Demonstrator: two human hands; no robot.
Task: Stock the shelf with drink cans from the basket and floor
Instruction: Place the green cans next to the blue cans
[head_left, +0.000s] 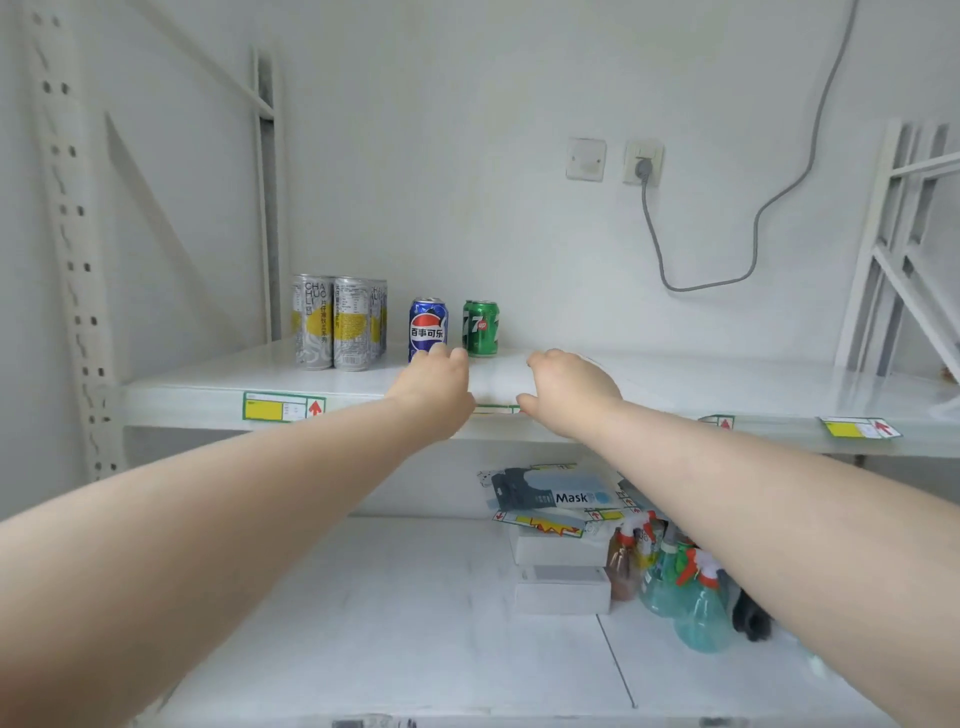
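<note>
**Cans on shelf, both hands at front edge**

Blue Pepsi can (428, 327) stands upright straight ahead of L hand (434, 389), just past its fingertips. Its red-white-blue logo w/ white Chinese lettering faces out, and the fingers hide its base. Green 7up can (481, 328), also upright, sits ahead and btw the two hands, nearer the L one and apart from the Pepsi. Tall slim silver cans (337, 322) w/ yellow patches stand packed together further to L hand's left; rear ones partly hidden. All are on the white shelf (208, 384).

L hand: palm down, fingers reaching fwd, slightly bent, not wrapped round anything. Can't tell if the tips touch the Pepsi.

R hand (571, 392): palm down over the shelf front, fingers loosely curled, thumb out toward L hand, holding nothing.

Yellow price label (283, 406) w/ green frame is on the shelf edge left of L wrist. Below R forearm on the lower level: mask packs (556, 493) atop white boxes (563, 590), spray bottles (696, 603) beside them. Wall socket (643, 163) w/ grey cable is high above R hand.
</note>
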